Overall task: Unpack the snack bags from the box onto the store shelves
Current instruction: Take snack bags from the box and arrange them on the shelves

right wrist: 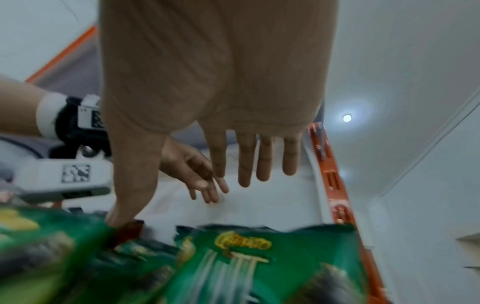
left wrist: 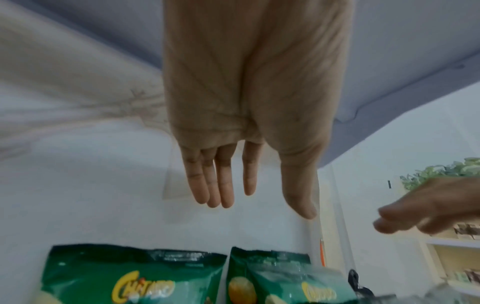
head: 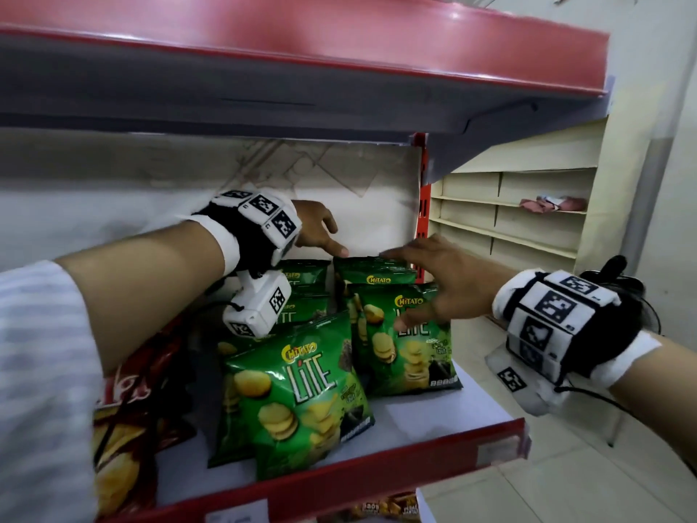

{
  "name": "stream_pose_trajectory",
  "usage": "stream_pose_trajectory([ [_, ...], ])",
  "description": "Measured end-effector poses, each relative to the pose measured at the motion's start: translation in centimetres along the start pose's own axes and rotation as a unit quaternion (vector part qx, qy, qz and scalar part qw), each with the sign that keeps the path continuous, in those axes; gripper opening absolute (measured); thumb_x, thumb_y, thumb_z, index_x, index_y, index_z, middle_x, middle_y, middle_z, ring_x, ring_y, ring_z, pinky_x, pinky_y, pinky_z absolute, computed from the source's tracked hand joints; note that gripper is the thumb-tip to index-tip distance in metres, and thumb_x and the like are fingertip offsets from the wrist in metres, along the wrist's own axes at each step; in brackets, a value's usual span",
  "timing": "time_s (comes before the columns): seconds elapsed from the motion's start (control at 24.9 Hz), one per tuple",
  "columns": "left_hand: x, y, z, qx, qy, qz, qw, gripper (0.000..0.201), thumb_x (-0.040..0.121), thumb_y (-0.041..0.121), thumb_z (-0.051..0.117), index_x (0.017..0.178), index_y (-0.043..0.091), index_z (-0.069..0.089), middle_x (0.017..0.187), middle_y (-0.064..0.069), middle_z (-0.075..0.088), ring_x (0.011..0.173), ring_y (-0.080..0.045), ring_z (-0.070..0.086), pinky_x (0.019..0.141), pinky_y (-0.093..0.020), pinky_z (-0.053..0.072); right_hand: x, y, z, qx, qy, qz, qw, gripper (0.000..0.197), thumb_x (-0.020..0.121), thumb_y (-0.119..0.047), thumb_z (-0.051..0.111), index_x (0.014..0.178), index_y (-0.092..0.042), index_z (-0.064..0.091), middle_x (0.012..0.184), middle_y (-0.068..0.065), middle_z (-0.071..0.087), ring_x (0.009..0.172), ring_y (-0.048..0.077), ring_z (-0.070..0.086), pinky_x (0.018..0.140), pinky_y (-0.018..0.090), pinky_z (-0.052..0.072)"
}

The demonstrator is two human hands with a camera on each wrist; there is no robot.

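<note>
Several green Chitato Lite snack bags stand in two columns on the white shelf (head: 445, 405): one at the front left (head: 298, 394), one at the front right (head: 407, 345), more behind (head: 373, 275). My left hand (head: 332, 239) hovers over the back row with straight fingers and holds nothing; the left wrist view shows its open hand (left wrist: 262, 207) above the bag tops (left wrist: 135, 275). My right hand (head: 415, 285) is spread over the right column. In the right wrist view its thumb tip (right wrist: 116, 220) touches a bag's top edge beside another bag (right wrist: 259, 263). No box is in view.
Red snack bags (head: 124, 409) stand at the shelf's left end. A red-edged upper shelf (head: 301, 69) hangs close overhead. The shelf's red front lip (head: 377, 473) is below the bags. Cream shelves (head: 509, 228) with a pink cloth (head: 550, 203) stand to the right.
</note>
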State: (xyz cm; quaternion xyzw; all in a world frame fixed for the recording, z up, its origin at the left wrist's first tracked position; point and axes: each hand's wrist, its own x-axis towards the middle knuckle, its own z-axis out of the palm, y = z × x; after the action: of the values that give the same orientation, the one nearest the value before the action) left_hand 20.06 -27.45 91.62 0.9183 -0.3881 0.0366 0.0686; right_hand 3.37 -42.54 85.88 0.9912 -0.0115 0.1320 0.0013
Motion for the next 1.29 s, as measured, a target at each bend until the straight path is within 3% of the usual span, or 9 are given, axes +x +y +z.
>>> stream_pose_trajectory([
  [0.16, -3.6, -1.6, -2.3, -0.079, 0.031, 0.007, 0.996, 0.053, 0.083, 0.046, 0.066, 0.126, 0.017, 0.057, 0.121, -0.01, 0.064, 0.1, -0.024, 0.063, 0.092, -0.031, 0.048, -0.9, -5.9, 0.3, 0.115, -0.089, -0.073, 0.987, 0.09, 0.066, -0.066, 0.071, 0.136, -0.064, 0.015, 0.151, -0.011, 0.026, 0.132, 0.009, 0.026, 0.104, 0.031, 0.027],
  [0.28, -6.3, -2.4, -2.4, -0.125, 0.033, 0.01, 0.991, 0.047, 0.084, 0.036, 0.068, 0.124, 0.013, 0.057, 0.113, -0.012, 0.067, 0.095, -0.02, 0.064, 0.081, -0.03, 0.054, -1.2, -8.7, 2.9, 0.061, -0.143, -0.063, 0.986, 0.102, 0.069, -0.058, 0.074, 0.145, -0.051, 0.006, 0.157, -0.004, 0.02, 0.142, 0.022, 0.02, 0.113, 0.04, 0.022],
  [0.36, -7.9, -3.0, -2.6, -0.121, 0.033, 0.011, 0.992, 0.043, 0.085, 0.034, 0.068, 0.122, 0.014, 0.059, 0.111, -0.011, 0.068, 0.089, -0.017, 0.062, 0.074, -0.026, 0.052, -1.3, -9.4, 3.8, 0.047, -0.13, -0.058, 0.989, 0.104, 0.07, -0.053, 0.076, 0.15, -0.036, 0.012, 0.154, 0.002, 0.026, 0.139, 0.023, 0.023, 0.112, 0.035, 0.023],
  [0.48, -9.7, -3.9, -3.3, -0.122, 0.037, 0.001, 0.992, 0.041, 0.085, 0.035, 0.068, 0.121, 0.016, 0.06, 0.112, -0.01, 0.068, 0.092, -0.02, 0.062, 0.08, -0.029, 0.051, -1.8, -9.6, 4.0, 0.057, -0.116, -0.044, 0.991, 0.103, 0.068, -0.048, 0.079, 0.15, -0.023, 0.021, 0.15, 0.004, 0.031, 0.136, 0.021, 0.027, 0.11, 0.029, 0.025],
  [0.68, -10.8, -4.9, -3.5, -0.122, 0.044, -0.012, 0.991, 0.039, 0.086, 0.034, 0.067, 0.119, 0.015, 0.062, 0.112, -0.012, 0.068, 0.075, -0.013, 0.057, 0.069, -0.023, 0.048, -3.2, -6.6, 1.7, 0.058, -0.069, 0.0, 0.996, 0.093, 0.063, -0.042, 0.084, 0.141, -0.023, 0.038, 0.135, 0.0, 0.047, 0.109, 0.011, 0.045, 0.088, 0.019, 0.036],
  [0.88, -10.9, -5.6, -2.1, -0.099, 0.026, -0.014, 0.995, 0.038, 0.083, 0.038, 0.069, 0.115, 0.018, 0.064, 0.107, -0.004, 0.069, 0.091, -0.022, 0.062, 0.083, -0.029, 0.049, -4.6, -1.5, 0.5, 0.046, -0.023, 0.073, 0.996, 0.09, 0.062, -0.036, 0.087, 0.138, -0.021, 0.042, 0.131, 0.001, 0.049, 0.116, 0.015, 0.046, 0.098, 0.024, 0.038],
  [1.05, -10.3, -5.8, -0.2, -0.062, -0.039, 0.0, 0.997, 0.032, 0.078, 0.037, 0.075, 0.104, 0.02, 0.067, 0.086, 0.008, 0.066, 0.087, -0.012, 0.061, 0.083, -0.027, 0.045, -5.2, 0.2, 2.7, 0.021, -0.047, 0.115, 0.992, 0.094, 0.064, -0.047, 0.082, 0.143, -0.028, 0.034, 0.133, 0.001, 0.046, 0.125, 0.021, 0.039, 0.107, 0.039, 0.033],
  [1.17, -9.9, -6.0, 1.6, -0.023, -0.119, -0.012, 0.993, 0.04, 0.071, 0.038, 0.08, 0.105, 0.025, 0.064, 0.097, 0.005, 0.065, 0.099, -0.018, 0.061, 0.095, -0.034, 0.048, -5.4, 0.6, 3.0, 0.047, -0.034, 0.117, 0.991, 0.103, 0.062, -0.051, 0.082, 0.146, -0.036, 0.024, 0.132, 0.001, 0.04, 0.127, 0.023, 0.034, 0.108, 0.042, 0.033],
  [1.29, -9.5, -6.2, 3.1, 0.028, -0.148, -0.027, 0.988, 0.051, 0.061, 0.039, 0.087, 0.102, 0.029, 0.059, 0.107, 0.001, 0.063, 0.102, -0.02, 0.061, 0.094, -0.041, 0.051, -5.4, 0.0, 2.1, 0.042, -0.016, 0.1, 0.994, 0.112, 0.06, -0.055, 0.081, 0.149, -0.036, 0.015, 0.141, 0.002, 0.032, 0.132, 0.023, 0.026, 0.112, 0.043, 0.027],
])
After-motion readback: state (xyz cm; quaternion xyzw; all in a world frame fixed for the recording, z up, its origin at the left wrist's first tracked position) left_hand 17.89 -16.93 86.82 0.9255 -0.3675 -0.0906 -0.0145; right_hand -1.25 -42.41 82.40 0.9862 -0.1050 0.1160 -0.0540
